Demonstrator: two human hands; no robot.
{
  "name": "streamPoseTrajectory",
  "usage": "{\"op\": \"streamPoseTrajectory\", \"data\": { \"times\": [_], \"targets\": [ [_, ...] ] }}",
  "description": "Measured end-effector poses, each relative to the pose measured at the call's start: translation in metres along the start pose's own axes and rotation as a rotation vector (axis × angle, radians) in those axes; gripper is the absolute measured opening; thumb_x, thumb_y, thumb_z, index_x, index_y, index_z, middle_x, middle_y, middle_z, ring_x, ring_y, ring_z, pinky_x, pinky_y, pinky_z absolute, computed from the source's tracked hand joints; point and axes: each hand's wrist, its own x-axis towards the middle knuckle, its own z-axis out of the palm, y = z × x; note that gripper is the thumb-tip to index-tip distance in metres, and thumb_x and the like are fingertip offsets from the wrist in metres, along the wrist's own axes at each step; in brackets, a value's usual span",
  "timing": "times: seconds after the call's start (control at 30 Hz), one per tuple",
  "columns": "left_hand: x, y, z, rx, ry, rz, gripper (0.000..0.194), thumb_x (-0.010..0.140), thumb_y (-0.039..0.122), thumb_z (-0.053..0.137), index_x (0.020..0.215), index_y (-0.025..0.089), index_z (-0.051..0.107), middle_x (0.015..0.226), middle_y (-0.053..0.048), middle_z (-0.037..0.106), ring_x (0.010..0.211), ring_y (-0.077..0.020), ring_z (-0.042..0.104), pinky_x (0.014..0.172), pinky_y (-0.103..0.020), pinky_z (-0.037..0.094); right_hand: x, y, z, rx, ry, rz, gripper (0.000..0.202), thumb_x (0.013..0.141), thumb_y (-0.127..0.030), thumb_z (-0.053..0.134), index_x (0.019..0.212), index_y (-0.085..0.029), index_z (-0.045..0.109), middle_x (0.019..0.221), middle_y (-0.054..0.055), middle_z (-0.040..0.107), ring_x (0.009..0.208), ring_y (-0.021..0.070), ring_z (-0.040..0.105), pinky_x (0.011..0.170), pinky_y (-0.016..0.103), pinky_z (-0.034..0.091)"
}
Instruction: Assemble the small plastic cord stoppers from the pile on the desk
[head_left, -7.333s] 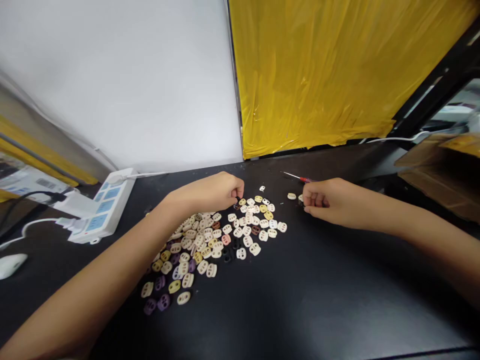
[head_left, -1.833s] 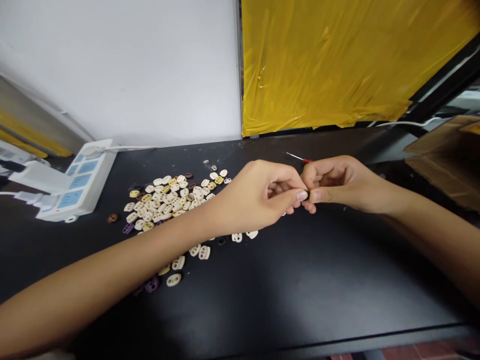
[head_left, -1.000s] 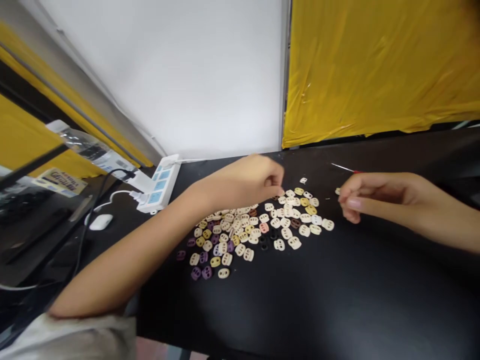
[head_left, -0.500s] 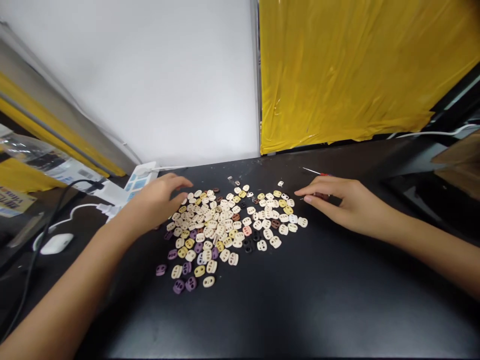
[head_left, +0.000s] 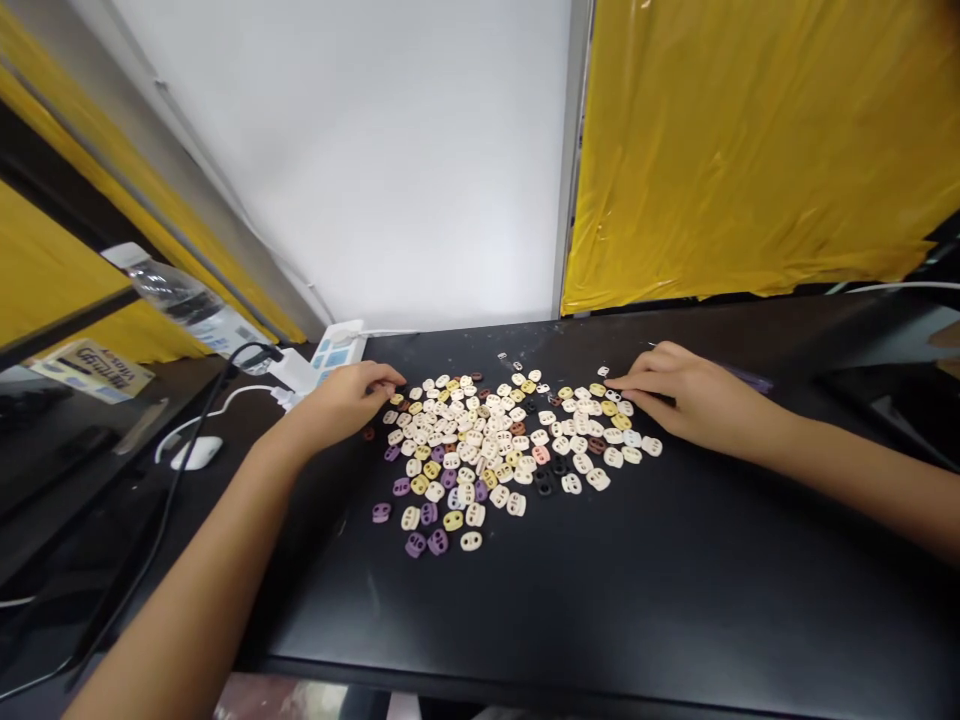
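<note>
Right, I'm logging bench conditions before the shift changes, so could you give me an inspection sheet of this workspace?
Surface: black tabletop, pale specks towards the back
Work pieces: small holed pieces, mostly cream, some yellow, purple, brown and black, spread loose
Clutter: white case at left; slim object partly hidden by the right arm
Hands: left hand and right hand at opposite sides of the spread; left grip unclear
Cables: black cable and white cable near the power strip
Surroundings: white panel, yellow sheeting, bottle
</note>
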Motion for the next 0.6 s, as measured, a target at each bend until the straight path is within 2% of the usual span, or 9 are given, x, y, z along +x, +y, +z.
{"op": "streamPoseTrajectory", "data": {
  "times": [0.17, 0.27, 0.37, 0.47, 0.6],
  "targets": [
    [0.003, 0.005, 0.007, -0.122, -0.045, -0.125, 0.026, 0.087, 0.034, 0.059, 0.103, 0.02, 0.073, 0.091, -0.009, 0.077, 0.069, -0.0235, 0.07, 0.049, -0.03, 0.054, 0.007, -0.003, -0.008, -0.009, -0.039, -0.005, 0.031, 0.105, -0.027, 0.054, 0.11, -0.022, 0.085, 0.094, 0.012, 0.077, 0.097, 0.0302, 0.065, 0.084, 0.044, 0.054],
    [0.004, 0.006, 0.01, -0.159, -0.041, -0.127, 0.015, 0.089, 0.035, 0.064, 0.094, 0.022, 0.069, 0.076, -0.004, 0.07, 0.061, -0.0208, 0.064, 0.044, -0.028, 0.05, 0.01, -0.006, -0.014, 0.002, -0.096, -0.001, 0.024, 0.1, -0.022, 0.058, 0.103, -0.022, 0.082, 0.098, 0.012, 0.077, 0.101, 0.0304, 0.065, 0.088, 0.044, 0.054],
    [0.004, 0.001, 0.012, -0.137, -0.001, -0.071, 0.01, 0.098, 0.032, 0.059, 0.095, 0.024, 0.065, 0.077, -0.001, 0.07, 0.064, -0.0187, 0.063, 0.049, -0.028, 0.049, 0.011, -0.009, -0.017, 0.011, -0.12, 0.009, 0.025, 0.098, -0.019, 0.059, 0.109, -0.021, 0.081, 0.101, 0.012, 0.078, 0.102, 0.0305, 0.065, 0.089, 0.044, 0.054],
    [0.003, -0.002, 0.013, -0.079, 0.085, -0.042, 0.01, 0.104, 0.029, 0.055, 0.098, 0.025, 0.062, 0.082, 0.002, 0.072, 0.07, -0.0183, 0.065, 0.059, -0.03, 0.05, 0.009, -0.011, -0.018, 0.028, -0.123, 0.0, 0.029, 0.102, -0.022, 0.057, 0.118, -0.02, 0.082, 0.104, 0.013, 0.077, 0.101, 0.0296, 0.064, 0.089, 0.043, 0.053],
    [0.001, 0.011, 0.013, -0.094, 0.205, 0.019, 0.005, 0.102, 0.024, 0.058, 0.103, 0.024, 0.062, 0.089, 0.003, 0.073, 0.083, -0.0183, 0.066, 0.079, -0.033, 0.052, 0.009, -0.01, -0.018, 0.073, -0.112, -0.015, 0.023, 0.105, -0.025, 0.061, 0.108, -0.019, 0.083, 0.099, 0.012, 0.077, 0.099, 0.0284, 0.063, 0.087, 0.042, 0.052]
  ]
}}
